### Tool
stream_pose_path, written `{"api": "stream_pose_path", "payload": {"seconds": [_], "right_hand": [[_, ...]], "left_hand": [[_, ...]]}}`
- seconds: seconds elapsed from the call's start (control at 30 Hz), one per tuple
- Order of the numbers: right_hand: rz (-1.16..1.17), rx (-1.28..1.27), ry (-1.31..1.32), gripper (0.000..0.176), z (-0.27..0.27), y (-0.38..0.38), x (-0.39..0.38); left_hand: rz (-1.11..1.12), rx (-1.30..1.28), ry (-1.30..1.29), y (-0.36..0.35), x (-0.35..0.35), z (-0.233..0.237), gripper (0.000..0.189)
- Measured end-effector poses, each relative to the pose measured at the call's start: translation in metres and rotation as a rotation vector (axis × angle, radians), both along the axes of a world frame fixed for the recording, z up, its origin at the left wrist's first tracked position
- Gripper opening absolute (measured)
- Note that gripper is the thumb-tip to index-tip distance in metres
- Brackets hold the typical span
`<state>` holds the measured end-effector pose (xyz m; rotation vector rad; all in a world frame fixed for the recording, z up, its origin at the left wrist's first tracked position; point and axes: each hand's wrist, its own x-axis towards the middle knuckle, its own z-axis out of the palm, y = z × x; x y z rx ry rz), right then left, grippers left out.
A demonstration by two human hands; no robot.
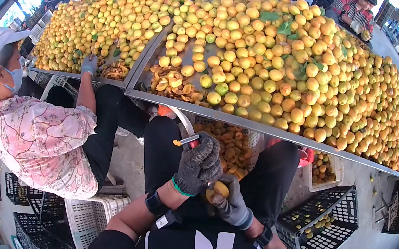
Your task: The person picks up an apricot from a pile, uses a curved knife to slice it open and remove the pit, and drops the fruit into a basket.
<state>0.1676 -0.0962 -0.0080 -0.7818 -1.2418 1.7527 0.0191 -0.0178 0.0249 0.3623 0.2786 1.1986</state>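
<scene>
My left hand, in a dark knitted glove with a green cuff edge, is closed around a small knife. The short metal blade points left, with a bit of orange pulp at its tip. In a grey glove, my right hand grips an apricot between thumb and fingers, close below my left hand. Both hands are above my lap. Beneath the table edge, between my knees, halved apricots fill a light crate.
A metal-edged table carries heaped whole apricots and a small pile of cut pieces. A co-worker sits at my left, one gloved hand at the fruit. Black crates stand at right; a white crate is at left.
</scene>
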Motion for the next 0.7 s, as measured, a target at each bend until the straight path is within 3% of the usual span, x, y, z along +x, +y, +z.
{"api": "stream_pose_path", "payload": {"seconds": [0.3,0.37,0.4,0.47,0.5,0.57,0.63,0.7], "right_hand": [[-0.035,0.084,0.024,0.048,-0.008,0.001,0.004],[-0.218,0.750,-0.430,0.049,-0.017,0.011,0.004],[-0.218,0.763,-0.426,0.049,-0.017,0.013,0.003],[-0.141,0.442,-0.115,0.048,-0.007,0.002,-0.003],[-0.140,0.439,-0.114,0.048,-0.009,0.000,-0.003],[-0.052,0.082,0.024,0.053,-0.009,0.006,-0.003],[-0.020,0.022,0.095,0.055,0.006,0.011,-0.001],[-0.055,-0.214,0.155,0.051,0.019,0.015,0.000]], "left_hand": [[-0.011,-0.243,0.025,0.002,0.003,0.004,0.018],[-0.008,-0.257,-0.014,-0.003,0.005,0.006,0.019],[-0.006,-0.264,-0.051,-0.002,0.006,0.009,0.019],[0.026,-0.242,0.021,0.000,0.005,0.017,0.018],[0.048,-0.214,0.088,0.001,0.005,0.019,0.018],[0.076,-0.181,0.098,0.005,0.006,0.019,0.017],[0.276,-0.195,0.358,0.004,0.008,0.022,0.008],[0.308,-0.169,0.325,0.002,-0.001,0.014,0.005]]}}
